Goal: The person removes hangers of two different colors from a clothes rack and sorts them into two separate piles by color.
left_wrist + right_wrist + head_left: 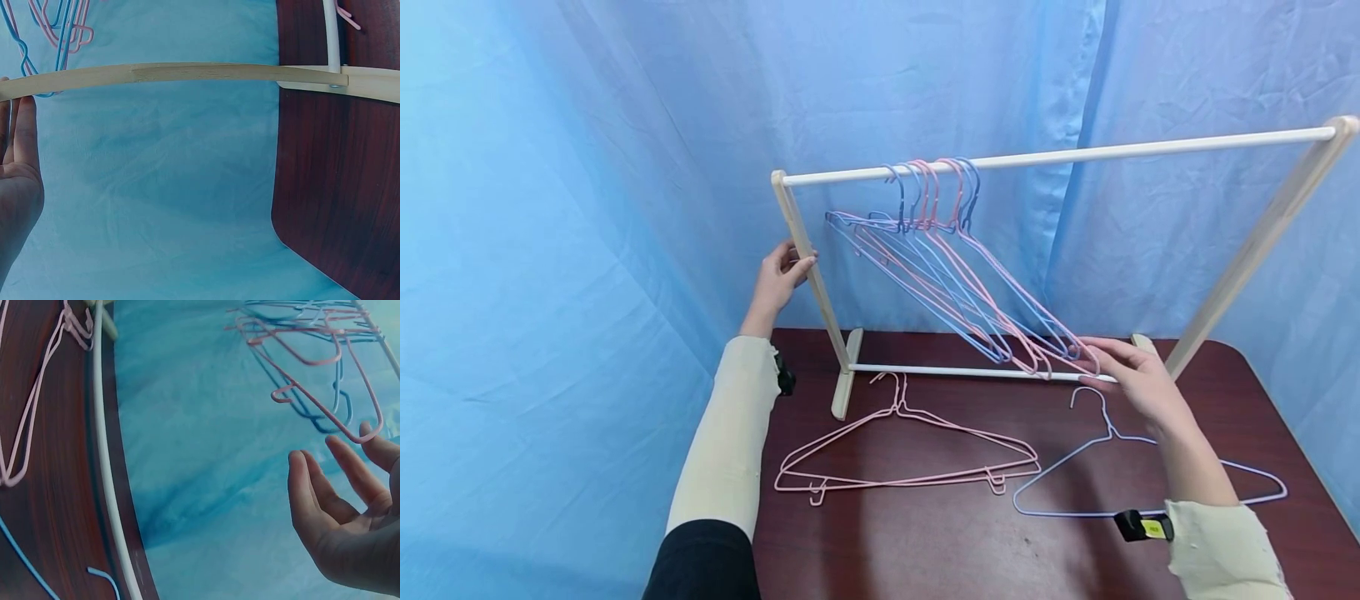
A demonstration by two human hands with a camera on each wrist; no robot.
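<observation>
My left hand [777,279] holds the left wooden post [812,262] of a clothes rack, thumb in front and fingers behind. In the left wrist view its fingers [26,134] reach up behind the post. Several pink and blue hangers [951,267] hang bunched on the left part of the white top rod [1037,159]. With fingers spread, my right hand [1138,379] is at the lower right corner of the nearest pink hanger [365,435]. In the right wrist view, that corner lies between the thumb and a fingertip, with the other fingers apart from it.
Two overlapping pink hangers [910,482] lie on the dark red table [940,550]. Under the right forearm lies a blue hanger [1060,512]. A white lower bar [955,371] joins the rack's feet, and the right post [1262,242] leans outward in view. Blue curtains [587,208] hang behind.
</observation>
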